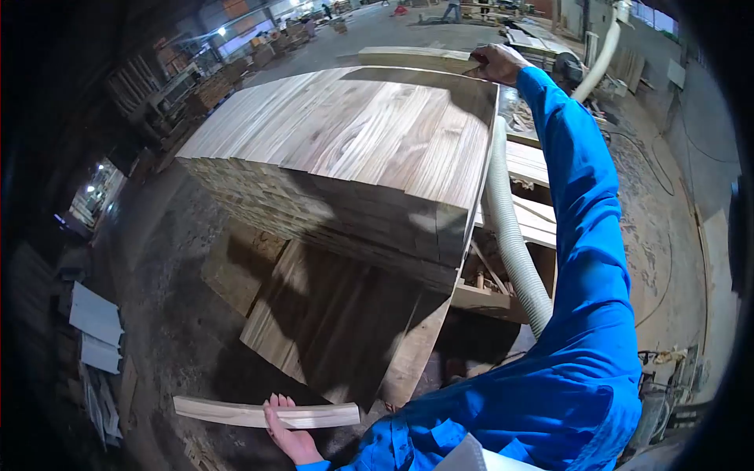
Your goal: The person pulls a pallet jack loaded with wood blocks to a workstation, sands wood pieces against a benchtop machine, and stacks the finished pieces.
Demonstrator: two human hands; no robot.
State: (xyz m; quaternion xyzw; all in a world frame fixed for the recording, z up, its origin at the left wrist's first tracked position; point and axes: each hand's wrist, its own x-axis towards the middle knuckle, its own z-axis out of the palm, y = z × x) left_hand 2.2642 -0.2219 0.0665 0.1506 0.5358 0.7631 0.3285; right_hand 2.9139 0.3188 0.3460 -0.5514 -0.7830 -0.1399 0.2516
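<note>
- Workshop floor (161, 345) is seen all around, pretty dark and grubby, with clutter spread along the far side.
- Centre spot is taken by a big stack of boards (353, 125), neatly piled, long edges lined up side by side on top.
- Underneath, wider panels (318, 314) can be seen poking out toward the wearer, partly in shadow.
- One wooden strip (220, 411) is held in the left hand (290, 434), fingers wrapped around it near the middle, low down just beside the panels.
- Over at the far right corner of the stack, the right hand (499, 63) is placed with fingers bent at the end of a pale piece (416, 56) along the far edge. Honestly, whether it's gripped or only touched can't be told from this angle.
- Right arm is covered by a blue sleeve (589, 196), and a ribbed hose (510, 235) is seen between it and the stack.
</note>
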